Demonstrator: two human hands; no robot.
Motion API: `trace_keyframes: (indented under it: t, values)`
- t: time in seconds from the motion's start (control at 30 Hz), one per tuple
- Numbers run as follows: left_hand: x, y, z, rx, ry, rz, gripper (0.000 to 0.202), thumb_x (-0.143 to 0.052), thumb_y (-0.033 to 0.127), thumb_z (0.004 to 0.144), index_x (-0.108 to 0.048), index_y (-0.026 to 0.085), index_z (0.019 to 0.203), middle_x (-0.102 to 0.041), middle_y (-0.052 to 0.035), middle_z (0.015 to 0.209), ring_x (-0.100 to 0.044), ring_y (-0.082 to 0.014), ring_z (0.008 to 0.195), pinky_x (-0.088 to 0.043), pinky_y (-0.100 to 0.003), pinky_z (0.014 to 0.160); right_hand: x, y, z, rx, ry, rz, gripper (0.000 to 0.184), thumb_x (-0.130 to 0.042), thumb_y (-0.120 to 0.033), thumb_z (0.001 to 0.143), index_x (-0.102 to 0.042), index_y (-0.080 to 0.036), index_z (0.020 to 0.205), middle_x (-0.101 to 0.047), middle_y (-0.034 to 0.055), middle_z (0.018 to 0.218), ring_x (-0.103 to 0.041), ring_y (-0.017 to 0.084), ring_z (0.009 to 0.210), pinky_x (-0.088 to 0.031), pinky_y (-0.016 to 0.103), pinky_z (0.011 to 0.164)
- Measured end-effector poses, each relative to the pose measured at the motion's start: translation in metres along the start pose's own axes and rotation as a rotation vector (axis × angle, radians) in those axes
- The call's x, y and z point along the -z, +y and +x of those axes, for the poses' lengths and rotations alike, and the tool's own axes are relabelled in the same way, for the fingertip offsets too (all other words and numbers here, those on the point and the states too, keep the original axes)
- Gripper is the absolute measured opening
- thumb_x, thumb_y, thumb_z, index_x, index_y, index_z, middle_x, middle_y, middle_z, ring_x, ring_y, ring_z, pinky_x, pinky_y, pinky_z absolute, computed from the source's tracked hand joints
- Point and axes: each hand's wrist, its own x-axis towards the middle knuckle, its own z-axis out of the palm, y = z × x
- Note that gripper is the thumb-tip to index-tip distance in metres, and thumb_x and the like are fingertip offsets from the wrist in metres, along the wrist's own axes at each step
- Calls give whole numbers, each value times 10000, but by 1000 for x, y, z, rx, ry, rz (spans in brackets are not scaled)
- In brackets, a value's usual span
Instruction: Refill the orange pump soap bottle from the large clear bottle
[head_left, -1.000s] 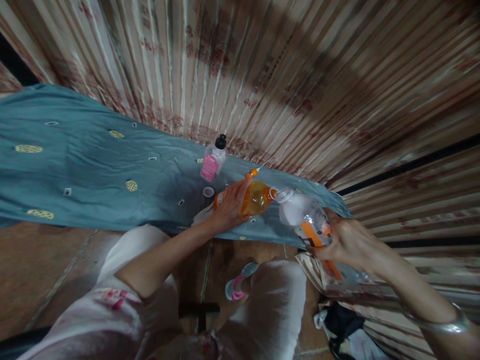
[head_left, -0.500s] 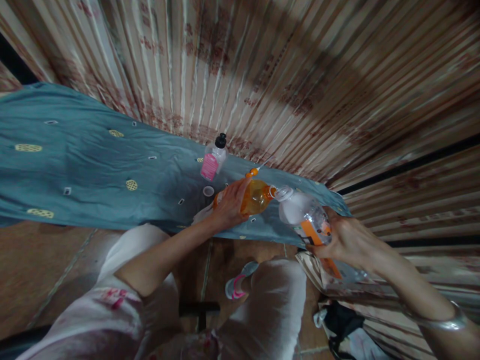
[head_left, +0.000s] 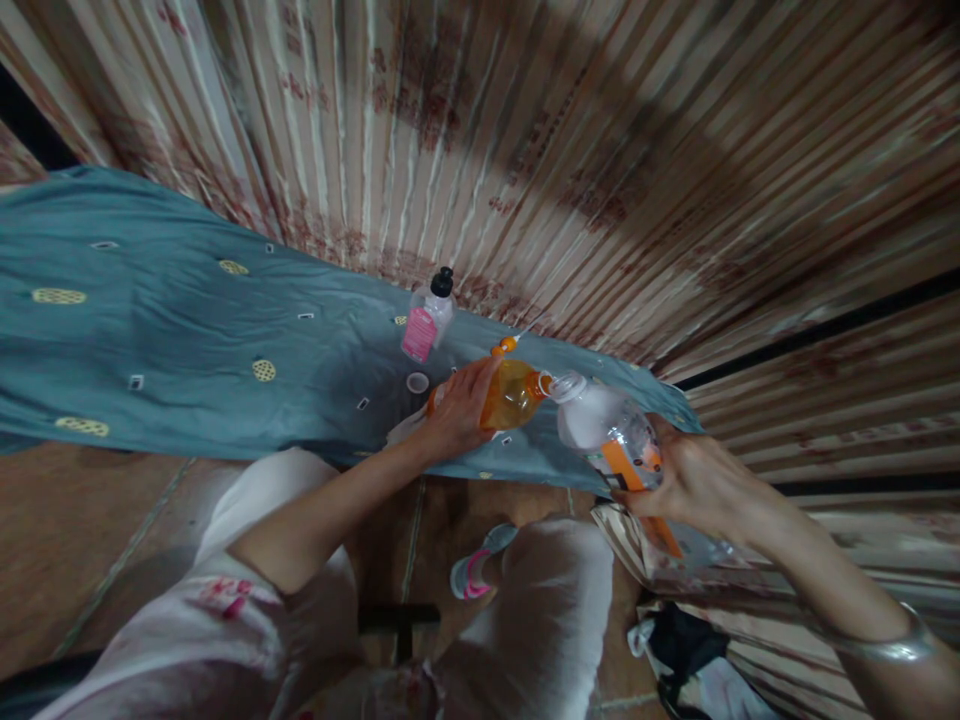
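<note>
My left hand (head_left: 459,408) is wrapped round an orange-filled bottle (head_left: 513,394) that rests on the blue cloth (head_left: 180,340). My right hand (head_left: 694,480) grips a clear plastic bottle with an orange label (head_left: 611,438), tilted so its open mouth meets the neck of the orange bottle. A small orange-tipped nozzle (head_left: 504,346) lies just behind my left hand. A white cap (head_left: 417,382) lies on the cloth to the left of that hand.
A small clear bottle with a pink label and black cap (head_left: 426,318) stands farther back on the cloth. Striped curtains (head_left: 525,130) hang behind and to the right. My knees in white trousers (head_left: 559,600) and a pink sandal (head_left: 471,572) are below, over a brown tiled floor.
</note>
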Motion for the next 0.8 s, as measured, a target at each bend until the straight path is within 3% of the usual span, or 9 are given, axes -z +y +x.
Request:
trace_keyframes:
  t: [0.27,0.53,0.8]
  values:
    - [2,-2,0,-16,-8,-56,1130,-835,272,877,-147,126,1762,-508,-307,1689,-529,-455,1579,-468,-680,1287,1,-1,0,-3,-1,-11,416,-645,-514,609,-477,-294,919,-416,-104,559,-416,162,491,-307,309,553]
    - [9,-4,-2,-35,-56,-108,1277,-888,236,842,-27,180,1783,-427,-296,1747,-460,-449,1634,-437,-670,1313,0,1,0,19,14,17,418,-653,-503,617,-473,-288,927,-500,-70,612,-498,184,544,-343,310,579]
    - [9,-2,-1,-18,-58,-62,1097,-758,258,935,-67,155,1782,-451,-297,1742,-470,-445,1638,-449,-700,1307,-1,2,0,6,-14,-46,402,-645,-508,626,-515,-266,920,-390,-104,570,-388,145,492,-273,309,543]
